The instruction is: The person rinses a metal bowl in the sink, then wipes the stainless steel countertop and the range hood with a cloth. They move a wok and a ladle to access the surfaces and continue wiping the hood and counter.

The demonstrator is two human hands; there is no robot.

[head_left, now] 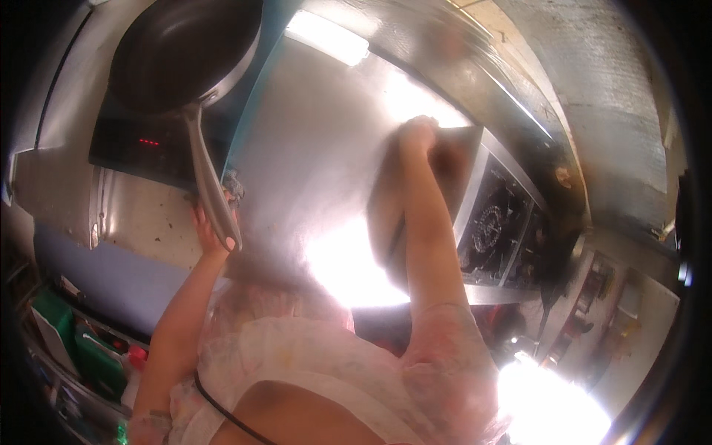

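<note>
A dark frying pan (183,55) is at the upper left, its long metal handle (208,172) pointing toward me. My left hand (208,231) is partly hidden behind the end of that handle. Its fingers reach a grey crumpled scouring pad (233,183) at the edge of the steel surface; whether they grip it cannot be made out. With the arm stretched forward, my right hand (420,130) is at the far right of the shiny stainless-steel surface (300,144). Its fingers look curled, but blur and glare hide whether anything is in them.
Below the pan, a black cooktop panel (133,142) shows red lights. A gas stove (489,228) with a burner and grate adjoins the steel surface on the right. Green containers (83,345) stand at lower left. A dark cable (222,409) crosses my clothing.
</note>
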